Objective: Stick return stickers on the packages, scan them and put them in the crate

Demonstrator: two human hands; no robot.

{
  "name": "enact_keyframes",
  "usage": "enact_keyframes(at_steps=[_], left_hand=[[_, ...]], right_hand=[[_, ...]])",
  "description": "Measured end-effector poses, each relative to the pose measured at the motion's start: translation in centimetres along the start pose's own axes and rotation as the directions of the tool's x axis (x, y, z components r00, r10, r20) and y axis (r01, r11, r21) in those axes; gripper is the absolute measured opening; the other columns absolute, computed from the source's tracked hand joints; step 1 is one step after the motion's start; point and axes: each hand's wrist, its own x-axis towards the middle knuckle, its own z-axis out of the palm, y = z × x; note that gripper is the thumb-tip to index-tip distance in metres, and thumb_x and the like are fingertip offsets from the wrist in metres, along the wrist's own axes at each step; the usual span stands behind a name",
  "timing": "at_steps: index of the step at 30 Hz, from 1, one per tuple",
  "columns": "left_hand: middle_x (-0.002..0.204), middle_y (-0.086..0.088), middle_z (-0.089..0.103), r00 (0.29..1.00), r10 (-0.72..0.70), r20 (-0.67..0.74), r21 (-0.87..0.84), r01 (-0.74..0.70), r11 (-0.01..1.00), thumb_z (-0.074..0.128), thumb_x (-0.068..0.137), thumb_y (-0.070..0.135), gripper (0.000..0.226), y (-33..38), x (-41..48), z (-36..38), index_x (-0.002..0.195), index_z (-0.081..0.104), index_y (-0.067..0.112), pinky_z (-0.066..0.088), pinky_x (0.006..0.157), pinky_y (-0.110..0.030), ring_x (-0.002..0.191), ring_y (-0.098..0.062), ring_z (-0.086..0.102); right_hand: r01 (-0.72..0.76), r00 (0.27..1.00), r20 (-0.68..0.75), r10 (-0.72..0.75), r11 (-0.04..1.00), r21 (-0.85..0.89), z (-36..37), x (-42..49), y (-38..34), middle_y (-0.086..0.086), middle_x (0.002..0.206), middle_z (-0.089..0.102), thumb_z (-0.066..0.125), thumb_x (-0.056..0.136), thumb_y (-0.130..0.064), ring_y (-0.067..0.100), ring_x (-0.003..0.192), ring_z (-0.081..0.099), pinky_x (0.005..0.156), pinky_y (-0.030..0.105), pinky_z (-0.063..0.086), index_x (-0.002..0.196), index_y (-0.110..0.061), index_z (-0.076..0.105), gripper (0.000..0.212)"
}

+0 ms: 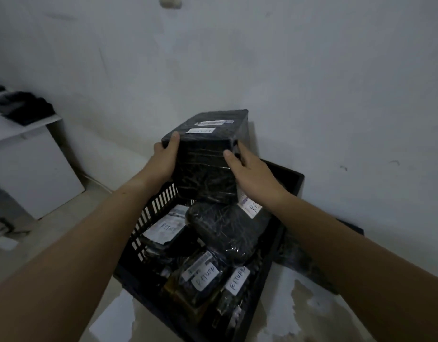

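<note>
Head view, dim light. Both hands are on one black wrapped box (203,169), held over the far end of the black crate (151,213). Its lower edge is level with or just above the packages inside; I cannot tell whether it rests on them. Left hand (167,156) grips the box's left side, thumb up at the top near edge and fingers hidden behind. Right hand (247,174) grips the right side, thumb on the near face and fingers wrapped round the corner. The box top carries a barcode label (214,122) and, nearer to me, a white sticker (200,130) whose writing is too blurred to read. The crate already holds several packages: a flat one marked RETURN (163,230) against the left slatted wall, a rounded black bundle (222,233) in the middle, two marked RETURN (203,275) (237,280) at the near edge, and one with a partly visible label (252,208) below the right wrist. Judgement: task well advanced. At least five packages are in, and this box looks stickered and is at the placing step. Whether it has been scanned cannot be seen, and no scanner is in view. Any packages left to do are also out of view. A white cabinet (28,169) stands at left, well apart.
</note>
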Motion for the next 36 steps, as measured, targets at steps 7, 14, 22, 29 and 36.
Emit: enact_keyframes(at_steps=[7,14,22,29,36], left_hand=[[0.141,-0.013,0.048,0.987,-0.106,-0.118,-0.167,0.085,0.982,0.034,0.102,0.065,0.066,-3.2,3.4,-0.5,0.142,0.031,0.012,0.056,0.058,-0.036,0.117,-0.032,0.059],[0.149,-0.004,0.049,0.995,-0.098,0.001,-0.222,0.096,0.97,0.035,0.1,0.069,0.068,-6.0,4.4,0.0,0.154,0.029,0.027,0.058,0.087,-0.049,0.126,-0.03,0.058],[0.149,0.001,0.051,0.99,-0.142,0.017,-0.269,0.141,0.953,0.051,0.085,0.081,0.1,-7.1,2.5,1.8,0.159,0.027,0.019,0.051,0.088,-0.029,0.127,-0.02,0.056],[0.163,0.002,0.028,0.945,0.301,-0.126,0.095,-0.291,0.952,0.049,0.095,0.069,0.081,-6.0,-2.1,3.6,0.158,0.02,0.027,0.026,0.125,-0.044,0.152,-0.019,0.027],[0.171,0.012,-0.01,0.898,0.44,-0.008,0.193,-0.431,0.882,0.046,0.1,0.054,0.078,-3.3,-8.9,10.1,0.163,0.006,0.033,0.006,0.117,-0.015,0.153,0.003,-0.005]], right_hand=[[0.072,0.989,0.147,-0.019,0.928,-0.366,1.9,2.7,2.0,0.007,0.162,0.025,0.052,0.101,-0.027,0.026,0.14,0.04,0.11,0.035,0.038,0.158,-0.027,0.003,0.076],[0.144,0.987,0.143,-0.075,0.81,-0.568,3.4,3.4,3.5,-0.002,0.166,-0.002,0.052,0.101,-0.026,0.031,0.143,0.029,0.104,0.05,0.043,0.157,-0.028,-0.01,0.083],[0.102,0.985,0.168,-0.031,0.895,-0.434,2.6,2.2,5.1,0.003,0.166,-0.002,0.053,0.1,-0.031,0.024,0.149,0.024,0.117,0.04,0.031,0.158,-0.023,-0.005,0.082],[0.082,0.991,0.123,-0.045,0.947,-0.311,0.5,-0.9,6.4,-0.002,0.166,0.008,0.054,0.1,-0.033,0.013,0.151,0.013,0.122,0.031,0.019,0.158,-0.027,0.001,0.079],[0.05,0.999,-0.005,-0.052,0.977,-0.206,-5.2,-7.6,9.3,-0.013,0.16,0.026,0.06,0.096,-0.032,0.002,0.144,0.027,0.12,0.032,0.028,0.158,-0.034,0.009,0.08]])
